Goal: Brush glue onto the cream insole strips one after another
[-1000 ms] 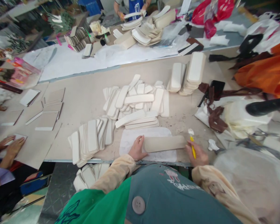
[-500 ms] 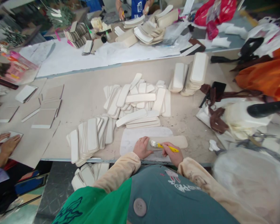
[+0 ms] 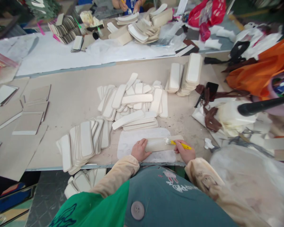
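A long beige strip [image 3: 159, 144] lies on a white mat [image 3: 130, 142] at the near edge of the table. My left hand [image 3: 139, 149] presses down on the strip's left end, fingers curled over it. My right hand [image 3: 184, 150] is closed round a yellow-handled brush [image 3: 180, 144], whose white bristles rest on the strip near its right end. A loose heap of pale strips [image 3: 132, 102] lies just beyond the mat, and a fanned row of them [image 3: 81, 143] lies to the left.
Two upright stacks of strips [image 3: 186, 75] stand at the back right. Flat grey boards [image 3: 30, 110] lie at the left. Brown straps, rags and a white container [image 3: 229, 118] crowd the right side, with orange cloth [image 3: 257, 74] behind. Another person's hands [image 3: 130, 4] work at the far table.
My right hand has drawn the brush rightward along the strip, from near its left end to near its right end. The other person's hands at the left edge have left the view.
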Demonstrator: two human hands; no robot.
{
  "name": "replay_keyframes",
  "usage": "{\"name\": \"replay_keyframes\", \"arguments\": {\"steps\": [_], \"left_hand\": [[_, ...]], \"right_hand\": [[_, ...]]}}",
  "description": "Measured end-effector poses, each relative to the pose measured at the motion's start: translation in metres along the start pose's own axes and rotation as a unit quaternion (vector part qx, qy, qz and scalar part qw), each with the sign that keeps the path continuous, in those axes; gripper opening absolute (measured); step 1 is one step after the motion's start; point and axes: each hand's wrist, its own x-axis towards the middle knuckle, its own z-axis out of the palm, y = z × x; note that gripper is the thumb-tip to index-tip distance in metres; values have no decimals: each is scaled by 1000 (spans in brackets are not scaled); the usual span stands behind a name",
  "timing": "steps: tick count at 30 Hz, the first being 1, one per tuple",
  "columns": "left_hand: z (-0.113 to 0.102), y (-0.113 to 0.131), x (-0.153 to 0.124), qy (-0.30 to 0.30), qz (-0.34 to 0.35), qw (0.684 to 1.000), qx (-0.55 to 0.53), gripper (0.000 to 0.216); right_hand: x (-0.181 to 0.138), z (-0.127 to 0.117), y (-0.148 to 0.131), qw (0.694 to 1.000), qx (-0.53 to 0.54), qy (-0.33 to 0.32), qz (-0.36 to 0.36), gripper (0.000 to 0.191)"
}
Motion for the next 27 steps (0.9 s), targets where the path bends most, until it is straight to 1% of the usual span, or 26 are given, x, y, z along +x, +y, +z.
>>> {"name": "replay_keyframes", "arguments": {"steps": [1, 3, 5, 6, 7, 9, 11, 13, 16, 18, 19, 20, 22, 23, 25, 27], "left_hand": [[-1, 0, 0, -1, -2, 1000, 0, 68], [-1, 1, 0, -3, -5, 1000, 2, 68], [-2, 0, 1, -6, -7, 1000, 6, 69], [-2, 0, 1, -8, -7, 1000, 8, 69], [-1, 0, 1, -10, -6, 1000, 8, 70], [0, -1, 1, -11, -6, 1000, 6, 70], [1, -1, 1, -10, -8, 1000, 3, 70], [1, -2, 2, -7, -8, 1000, 1, 70], [2, -3, 2, -5, -2, 1000, -1, 69], [2, -3, 2, -4, 1, 1000, -1, 69], [2, -3, 2, -4, 1, 1000, -1, 69], [2, -3, 2, -5, 1, 1000, -2, 69], [1, -3, 1, -8, 3, 1000, -2, 70], [1, -3, 1, -10, 2, 1000, -2, 70], [0, -3, 1, -13, -3, 1000, -2, 71], [-1, -3, 1, -18, -7, 1000, -2, 72]], "right_hand": [[2, -11, 4, 1000, -17, 25, -3, 33], [4, -30, 10, 992, -81, 86, -37, 35], [2, -44, 14, 975, -153, 136, -91, 36], [0, -49, 16, 963, -189, 149, -124, 37], [-3, -50, 17, 949, -226, 155, -158, 38], [-9, -46, 18, 919, -302, 145, -210, 38], [-16, -32, 16, 884, -382, 121, -239, 35], [-22, -12, 12, 872, -417, 71, -246, 31], [-30, 15, 1, 876, -399, -32, -270, 31], [-34, 30, -6, 880, -367, -87, -289, 30], [-35, 36, -10, 889, -335, -112, -290, 29], [-36, 42, -13, 908, -284, -134, -277, 29], [-36, 53, -18, 949, -153, -170, -216, 30], [-36, 57, -19, 964, -93, -178, -177, 32], [-34, 63, -19, 980, -15, -168, -104, 35], [-30, 59, -15, 988, 21, -140, -58, 36]]}}
